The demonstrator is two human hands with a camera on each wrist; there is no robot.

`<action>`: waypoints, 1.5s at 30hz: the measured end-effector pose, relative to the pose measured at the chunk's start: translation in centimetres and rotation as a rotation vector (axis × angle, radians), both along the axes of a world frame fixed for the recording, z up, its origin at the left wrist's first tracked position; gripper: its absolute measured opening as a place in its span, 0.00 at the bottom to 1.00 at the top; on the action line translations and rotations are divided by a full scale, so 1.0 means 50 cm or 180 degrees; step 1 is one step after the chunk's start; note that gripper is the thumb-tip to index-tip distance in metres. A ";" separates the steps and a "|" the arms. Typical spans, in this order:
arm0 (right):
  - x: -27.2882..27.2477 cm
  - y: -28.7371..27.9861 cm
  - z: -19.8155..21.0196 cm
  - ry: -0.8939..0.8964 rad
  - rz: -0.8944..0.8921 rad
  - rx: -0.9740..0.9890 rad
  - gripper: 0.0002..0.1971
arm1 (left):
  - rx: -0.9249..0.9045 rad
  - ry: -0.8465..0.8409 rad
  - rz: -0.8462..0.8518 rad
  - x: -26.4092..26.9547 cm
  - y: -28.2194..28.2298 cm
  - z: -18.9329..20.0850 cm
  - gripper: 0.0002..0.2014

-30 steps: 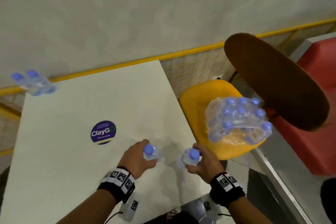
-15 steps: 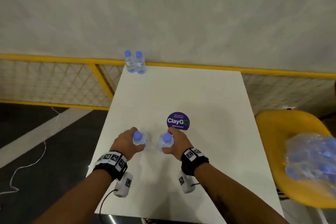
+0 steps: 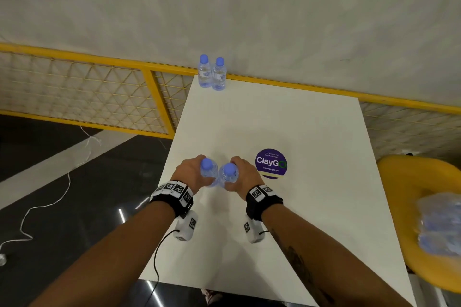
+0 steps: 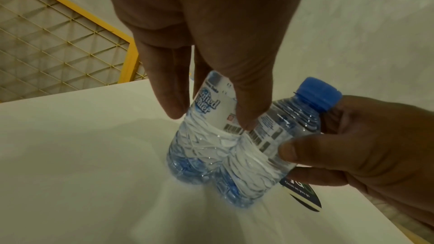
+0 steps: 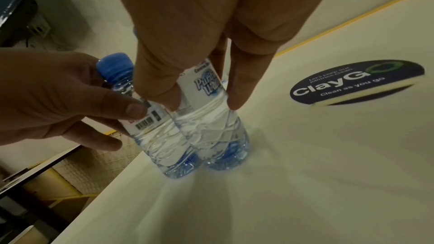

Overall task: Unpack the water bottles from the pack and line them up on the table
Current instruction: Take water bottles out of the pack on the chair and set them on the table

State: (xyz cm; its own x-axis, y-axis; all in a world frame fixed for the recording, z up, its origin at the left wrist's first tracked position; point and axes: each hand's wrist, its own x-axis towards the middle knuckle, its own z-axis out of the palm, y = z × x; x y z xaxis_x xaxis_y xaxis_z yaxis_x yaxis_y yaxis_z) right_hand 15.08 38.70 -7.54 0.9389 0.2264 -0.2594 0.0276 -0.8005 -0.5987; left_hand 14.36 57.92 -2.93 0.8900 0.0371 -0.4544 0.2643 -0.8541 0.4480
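Note:
My left hand [image 3: 190,173] grips a clear water bottle with a blue cap [image 3: 207,169] around its label. My right hand [image 3: 245,175] grips a second one [image 3: 229,174] the same way. The two bottles stand upright and touch side by side on the white table [image 3: 287,119], left of its middle. In the left wrist view my fingers [image 4: 173,99] wrap the label of the left bottle [image 4: 202,136]. In the right wrist view the right bottle [image 5: 211,127] has its base on the table. Two more bottles [image 3: 212,75] stand together at the far left corner. The plastic-wrapped pack [image 3: 441,224] lies on a yellow chair.
A round purple ClayGo sticker [image 3: 271,163] lies just right of my right hand. The yellow chair [image 3: 404,182] stands beside the table's right edge. A yellow mesh railing [image 3: 87,92] runs behind the table, and a white cord [image 3: 50,204] lies on the dark floor at left.
Both hands carried their bottles from the table's near right edge by the chair leftward and forward, and brought them together until they touch. The head view swung from the chair to the table.

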 end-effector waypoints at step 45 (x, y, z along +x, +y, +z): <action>-0.591 -1.263 0.038 -0.0169 -0.4475 0.0492 0.38 | -0.1688 0.0189 -0.2660 -0.352 -1.234 -0.015 0.33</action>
